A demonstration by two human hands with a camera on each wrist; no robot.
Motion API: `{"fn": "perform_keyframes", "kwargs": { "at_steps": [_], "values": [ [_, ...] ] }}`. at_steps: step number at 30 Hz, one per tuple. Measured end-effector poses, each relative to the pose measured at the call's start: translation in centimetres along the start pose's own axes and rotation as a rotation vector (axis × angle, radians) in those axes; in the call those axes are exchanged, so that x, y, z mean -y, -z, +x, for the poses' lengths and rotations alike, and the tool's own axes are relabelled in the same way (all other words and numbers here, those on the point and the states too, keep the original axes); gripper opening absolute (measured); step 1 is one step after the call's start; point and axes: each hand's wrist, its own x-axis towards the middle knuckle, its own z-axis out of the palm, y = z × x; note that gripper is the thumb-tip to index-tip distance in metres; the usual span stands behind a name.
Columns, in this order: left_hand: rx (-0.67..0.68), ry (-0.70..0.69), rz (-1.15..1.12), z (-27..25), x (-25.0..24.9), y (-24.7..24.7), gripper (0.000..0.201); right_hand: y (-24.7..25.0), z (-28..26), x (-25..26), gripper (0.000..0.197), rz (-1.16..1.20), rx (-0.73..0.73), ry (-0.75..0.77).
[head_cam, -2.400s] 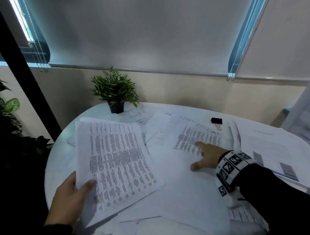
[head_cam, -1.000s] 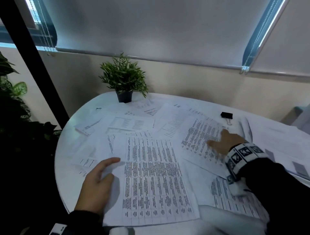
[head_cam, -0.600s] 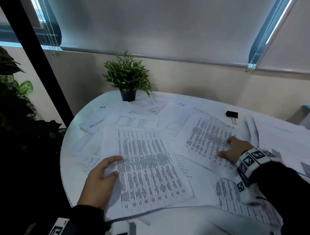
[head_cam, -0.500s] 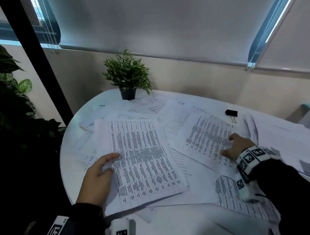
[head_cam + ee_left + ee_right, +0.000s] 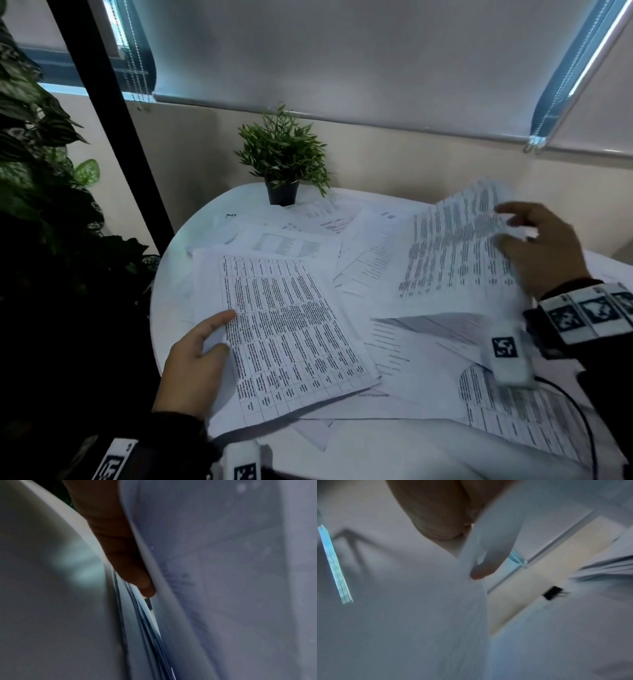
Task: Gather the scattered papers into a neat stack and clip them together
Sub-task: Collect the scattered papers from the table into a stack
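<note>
Printed white papers [image 5: 363, 263] lie scattered over a round white table [image 5: 171, 281]. My left hand [image 5: 202, 356] grips a small stack of printed sheets [image 5: 287, 329] by its left edge, thumb on top; the left wrist view shows a finger [image 5: 130, 563] under the sheets. My right hand [image 5: 534, 246] holds a printed sheet [image 5: 455, 253] by its right edge, lifted and tilted above the table. The right wrist view shows a fingertip [image 5: 481, 573] against that sheet [image 5: 419, 615] and a black binder clip [image 5: 552, 593] lying on the table beyond.
A small potted plant [image 5: 282, 161] stands at the table's far edge. Large leafy plants [image 5: 41, 178] and a black post [image 5: 113, 113] are at the left. More printed sheets [image 5: 520, 418] lie under my right forearm. Window blinds hang behind.
My right hand has picked a printed sheet up off the table and raised it. My left hand keeps its hold on the stack, now tilted slightly off the table.
</note>
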Motion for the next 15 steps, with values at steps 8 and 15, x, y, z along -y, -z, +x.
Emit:
{"fn": "perform_keyframes", "kwargs": {
  "at_steps": [8, 15],
  "values": [
    [-0.034, 0.026, -0.092, 0.5, -0.1, -0.5, 0.024, -5.2, -2.9, 5.5, 0.036, 0.394, 0.212, 0.14],
    [0.029, 0.124, -0.221, 0.3, -0.9, 1.0, 0.053, -12.1, -7.7, 6.4, 0.034, 0.14, 0.74, 0.275]
  ]
}}
